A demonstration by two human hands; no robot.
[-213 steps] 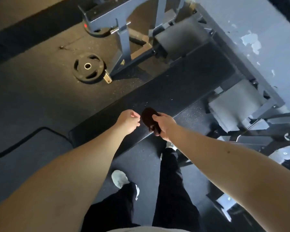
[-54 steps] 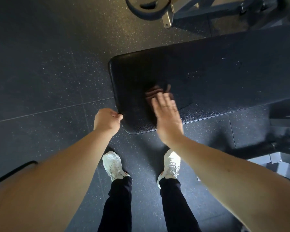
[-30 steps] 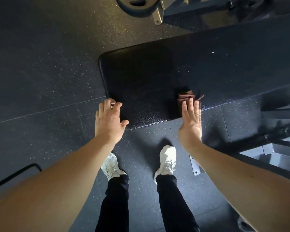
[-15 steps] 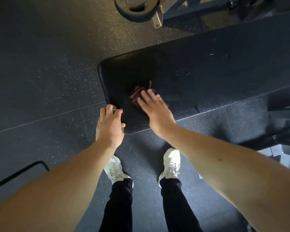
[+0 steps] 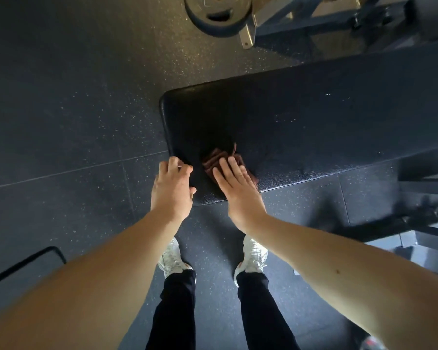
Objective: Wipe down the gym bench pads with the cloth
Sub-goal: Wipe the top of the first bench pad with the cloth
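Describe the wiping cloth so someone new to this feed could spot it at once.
Find the long black bench pad crossing the right of the picture, then go to its near left corner. There the right hand presses flat on a folded cloth. It is the only reddish-brown thing on the black pad, its folds peeking out beyond the hand.

Bare forearms with no sleeves — black trousers (image 5: 173, 309) below, white lace-up trainers (image 5: 253, 258) on both feet.

- One bench (image 5: 314, 127).
- One cloth (image 5: 214, 159).
- Two hands: a left hand (image 5: 172, 190), a right hand (image 5: 235, 190).
- Two white shoes: a left shoe (image 5: 172, 258), a right shoe (image 5: 253, 256).
- One weight plate (image 5: 218, 16).
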